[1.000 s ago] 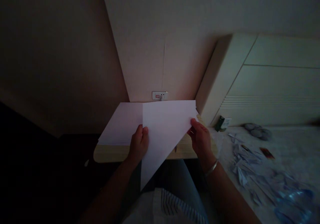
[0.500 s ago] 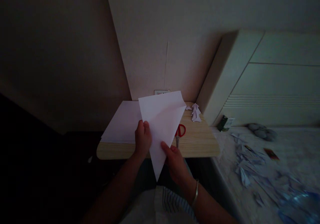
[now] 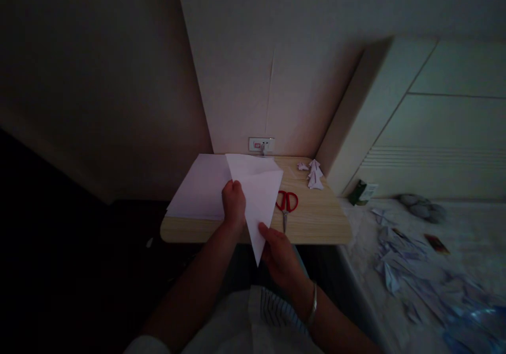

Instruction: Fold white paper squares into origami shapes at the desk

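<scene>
A white sheet of paper (image 3: 259, 193), folded to a point at its near end, is held up between my two hands above the front of the small wooden table. My left hand (image 3: 234, 202) is closed on its left edge, thumb on top. Lower down, my right hand (image 3: 279, 251) pinches the right edge with the thumb over it; its other fingers are partly hidden beneath. Behind the folded sheet, more white paper (image 3: 200, 190) lies flat on the table's left side. Red-handled scissors (image 3: 286, 206) lie to the right of the sheet.
Folded paper pieces (image 3: 315, 175) rest at the table's back right corner. A wall socket (image 3: 261, 144) with a plug is behind the table (image 3: 320, 222). On the bed (image 3: 474, 233) at right are several paper scraps (image 3: 403, 254), a small box (image 3: 358, 193) and a grey item (image 3: 421, 207).
The folded sheet now appears lower and tilted flatter, its far edge dropping below the socket. Both hands keep their hold, and the whole view has shifted slightly.
</scene>
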A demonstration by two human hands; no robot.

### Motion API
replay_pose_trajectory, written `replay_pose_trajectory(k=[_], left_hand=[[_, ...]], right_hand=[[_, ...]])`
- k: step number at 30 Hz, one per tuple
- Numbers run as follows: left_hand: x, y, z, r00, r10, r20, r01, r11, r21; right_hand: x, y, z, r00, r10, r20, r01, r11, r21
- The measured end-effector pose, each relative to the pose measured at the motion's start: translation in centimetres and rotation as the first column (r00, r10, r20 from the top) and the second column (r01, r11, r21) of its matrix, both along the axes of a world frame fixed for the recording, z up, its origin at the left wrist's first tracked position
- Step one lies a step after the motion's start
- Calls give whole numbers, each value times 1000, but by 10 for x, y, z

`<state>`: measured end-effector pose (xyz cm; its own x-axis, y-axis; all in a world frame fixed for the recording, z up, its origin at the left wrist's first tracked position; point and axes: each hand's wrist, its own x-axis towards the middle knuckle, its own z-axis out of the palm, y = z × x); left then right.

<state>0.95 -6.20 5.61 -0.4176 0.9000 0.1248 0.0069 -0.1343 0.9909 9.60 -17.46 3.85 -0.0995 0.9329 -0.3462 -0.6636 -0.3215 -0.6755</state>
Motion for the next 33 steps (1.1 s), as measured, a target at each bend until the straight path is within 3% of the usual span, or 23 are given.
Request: replay_pose_trajectory(k=[12, 20, 27, 33], left_hand=[[3, 21, 20, 983, 105, 152, -121, 988, 100], [0, 27, 23, 976, 154, 155, -177, 974, 141], [-3, 26, 26, 973, 181, 141, -204, 963, 173], [-9, 29, 25, 956, 178, 232, -225, 955, 192]], right_hand=[[7, -6, 20, 993, 66, -99, -81, 984, -156], [11, -8, 29, 990, 89, -111, -110, 973, -202], [15, -10, 27, 991, 133, -14, -133, 987, -95], [18, -9, 27, 977, 206, 60, -202, 977, -60]])
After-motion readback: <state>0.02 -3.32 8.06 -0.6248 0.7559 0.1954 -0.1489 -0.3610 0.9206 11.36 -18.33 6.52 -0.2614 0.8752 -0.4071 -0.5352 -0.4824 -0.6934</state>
